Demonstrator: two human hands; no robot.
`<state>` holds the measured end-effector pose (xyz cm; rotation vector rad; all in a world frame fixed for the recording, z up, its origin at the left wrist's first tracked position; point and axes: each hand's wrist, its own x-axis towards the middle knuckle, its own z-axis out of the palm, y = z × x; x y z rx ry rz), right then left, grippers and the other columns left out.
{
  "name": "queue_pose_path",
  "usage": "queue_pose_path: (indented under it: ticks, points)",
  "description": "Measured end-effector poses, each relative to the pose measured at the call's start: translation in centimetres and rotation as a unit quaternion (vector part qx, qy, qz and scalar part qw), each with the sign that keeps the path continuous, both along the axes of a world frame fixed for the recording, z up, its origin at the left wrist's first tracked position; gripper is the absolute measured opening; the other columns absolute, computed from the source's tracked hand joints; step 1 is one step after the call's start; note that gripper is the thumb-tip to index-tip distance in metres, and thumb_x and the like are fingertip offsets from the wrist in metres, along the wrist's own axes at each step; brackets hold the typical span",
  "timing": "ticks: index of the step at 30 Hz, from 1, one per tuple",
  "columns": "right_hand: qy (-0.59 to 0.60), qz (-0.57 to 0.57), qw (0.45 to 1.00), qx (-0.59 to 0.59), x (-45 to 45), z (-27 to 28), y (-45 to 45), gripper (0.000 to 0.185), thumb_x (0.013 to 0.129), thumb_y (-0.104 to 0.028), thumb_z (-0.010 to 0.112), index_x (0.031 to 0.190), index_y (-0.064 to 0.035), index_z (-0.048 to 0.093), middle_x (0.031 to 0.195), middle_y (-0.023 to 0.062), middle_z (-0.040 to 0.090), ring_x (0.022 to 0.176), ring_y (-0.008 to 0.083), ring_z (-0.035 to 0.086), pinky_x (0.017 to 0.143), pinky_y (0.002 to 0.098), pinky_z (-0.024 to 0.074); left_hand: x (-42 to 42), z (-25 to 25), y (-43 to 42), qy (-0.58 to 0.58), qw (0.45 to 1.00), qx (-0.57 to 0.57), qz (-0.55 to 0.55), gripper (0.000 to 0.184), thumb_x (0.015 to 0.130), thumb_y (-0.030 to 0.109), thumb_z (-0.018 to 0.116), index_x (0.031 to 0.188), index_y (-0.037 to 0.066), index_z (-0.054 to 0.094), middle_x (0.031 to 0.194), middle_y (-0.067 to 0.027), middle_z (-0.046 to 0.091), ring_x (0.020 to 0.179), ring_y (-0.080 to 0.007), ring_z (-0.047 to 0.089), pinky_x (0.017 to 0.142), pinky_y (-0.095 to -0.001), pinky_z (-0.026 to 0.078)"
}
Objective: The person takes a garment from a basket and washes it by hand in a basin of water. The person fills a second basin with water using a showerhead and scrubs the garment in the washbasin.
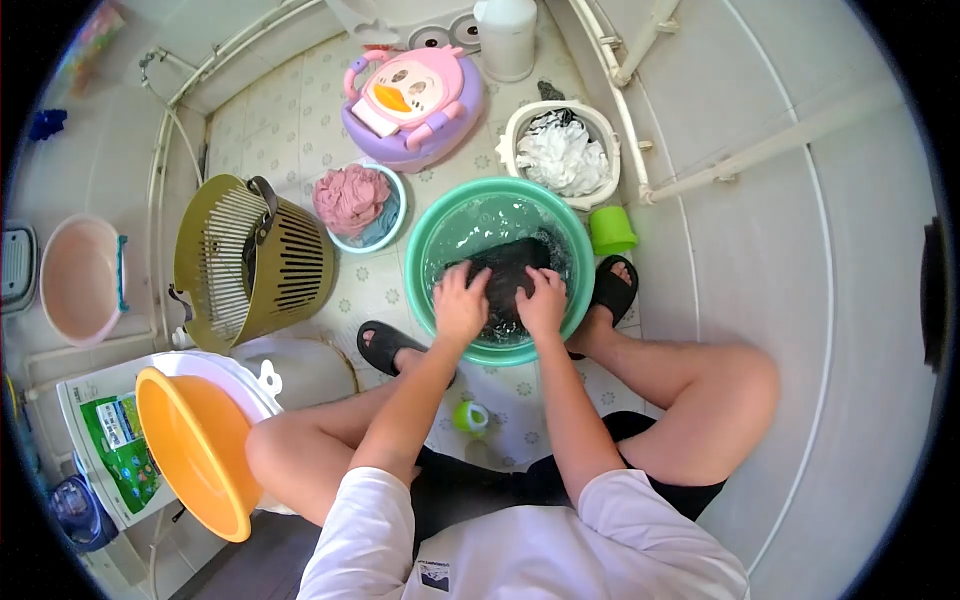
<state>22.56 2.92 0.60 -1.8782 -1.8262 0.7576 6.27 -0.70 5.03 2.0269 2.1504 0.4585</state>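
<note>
Shirt (530, 555) | green basin (428, 245): water (495, 212), dark cloth (512, 260) | left hand (461, 303), right hand (543, 305) atop | fingers (478, 280) apart

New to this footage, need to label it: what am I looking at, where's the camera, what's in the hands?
No machine here: these are a person's bare left hand and right hand. The one picture comes from a camera worn on the head, looking forward and down, roughly the wearer's own view. On the patterned floor stands a green basin with water in it. Both hands touch dark cloth there; whether they grip or just press it, I can't tell. Around it stand a white tub of mostly white cloth and an olive basket.
</note>
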Motion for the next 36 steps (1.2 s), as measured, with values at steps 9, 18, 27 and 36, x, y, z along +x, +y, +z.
queue_pose_path:
  ticks: [9, 18, 27, 36]
  points:
    - [0.053, 0.046, 0.996, -0.050, 0.0, -5.4, -0.2, 0.045, 0.085, -0.018, 0.069, 0.129, -0.0087, 0.064, 0.141, 0.0150, 0.055, 0.126, 0.0370, 0.053, 0.104, 0.0453, 0.0459, 2.3, -6.1, 0.0, 0.019, 0.987, -0.160, -0.021, 0.046, 0.091, 0.033, 0.064, 0.134, 0.020, 0.061, 0.153, -0.0124, 0.045, 0.143, -0.0327, 0.039, 0.114, -0.0593, 0.031]
    - [0.013, 0.018, 0.996, -0.082, 0.2, -3.5, 0.7, 0.025, 0.086, -0.015, 0.071, 0.107, -0.0020, 0.071, 0.104, 0.0207, 0.071, 0.094, 0.0389, 0.068, 0.087, 0.0460, 0.0533, 1.2, -6.1, 3.0, -0.081, 0.971, -0.225, 0.032, 0.024, 0.090, 0.020, 0.067, 0.111, 0.010, 0.069, 0.095, -0.0175, 0.073, 0.084, -0.0377, 0.071, 0.075, -0.0479, 0.057]
    - [0.267, -0.094, 0.958, -0.039, -1.3, 0.7, 1.8, 0.019, 0.098, -0.021, 0.062, 0.099, -0.0017, 0.064, 0.085, 0.0160, 0.067, 0.076, 0.0311, 0.065, 0.074, 0.0389, 0.0509, -4.5, 1.7, 5.0, -0.103, 0.987, -0.113, 0.052, 0.040, 0.083, 0.052, 0.074, 0.089, 0.013, 0.076, 0.074, -0.0138, 0.070, 0.071, -0.0348, 0.068, 0.063, -0.0447, 0.053]
    - [0.459, -0.194, 0.856, -0.140, -1.8, 2.5, 4.8, 0.030, 0.104, -0.029, 0.053, 0.100, -0.0015, 0.065, 0.088, 0.0031, 0.065, 0.082, 0.0151, 0.057, 0.076, 0.0323, 0.0466, -0.5, 7.8, 5.4, -0.238, 0.966, -0.063, 0.076, 0.041, 0.088, 0.046, 0.071, 0.077, 0.006, 0.071, 0.065, -0.0168, 0.062, 0.059, -0.0369, 0.062, 0.055, -0.0449, 0.048]
